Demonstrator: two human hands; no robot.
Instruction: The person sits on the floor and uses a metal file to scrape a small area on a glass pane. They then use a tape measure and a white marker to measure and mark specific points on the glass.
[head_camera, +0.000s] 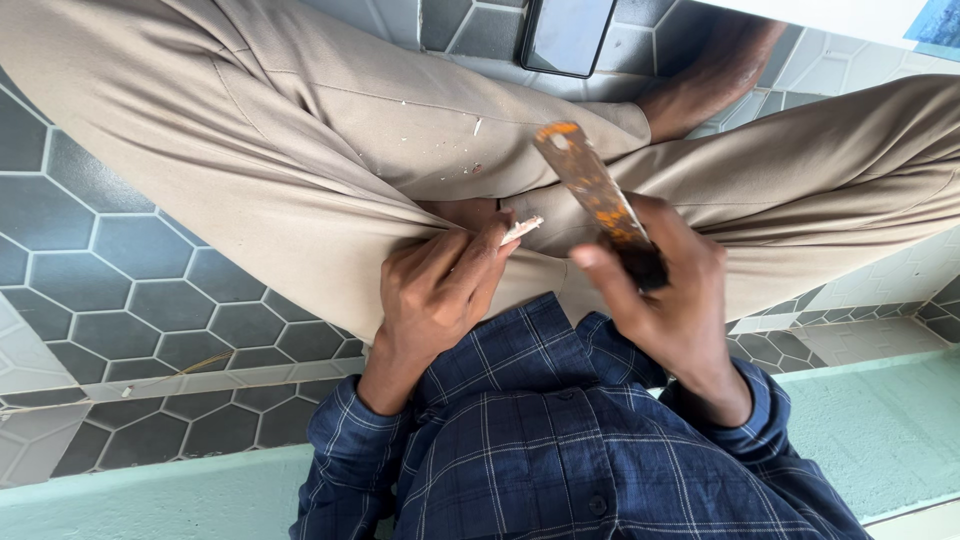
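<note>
floor: grey hexagon tiles (150, 300)
left hand (435, 290): fingers pinch small pale stick (522, 229)
right hand (665, 295): fingers clamped on rusty blade (590, 190)

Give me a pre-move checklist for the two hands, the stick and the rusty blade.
1. Left hand pinches the pale stick: ok.
2. Right hand grips the rusty blade by its dark handle: ok.
3. Blade apart from the stick: ok, a gap shows.
4. Blade edge sharpness: cannot tell.
5. Work held clear of the trousers: not ok, directly over the lap.
6. Phone on the tiled floor, out of the way: ok.
</note>
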